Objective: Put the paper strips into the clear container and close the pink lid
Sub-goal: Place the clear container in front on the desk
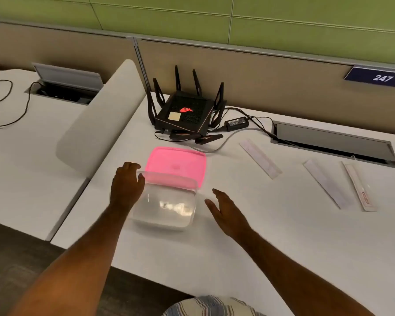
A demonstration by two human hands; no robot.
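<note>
A clear container (167,205) sits on the white desk (283,236), with nothing visible inside it. The pink lid (177,164) lies flat just behind it, its near edge seen through the container's far wall. My left hand (127,187) grips the container's left side, fingers curled over the far left corner. My right hand (226,212) hovers open a little to the right of the container, not touching it. Three paper strips lie on the desk to the right: one (260,158) nearest, one (327,183) in the middle, one (359,187) farthest.
A black router (184,111) with upright antennas stands behind the lid, its cables and power brick (236,123) trailing right. A cable hatch (333,143) is set into the desk at the back right. A white divider (100,119) separates the neighbouring desk on the left.
</note>
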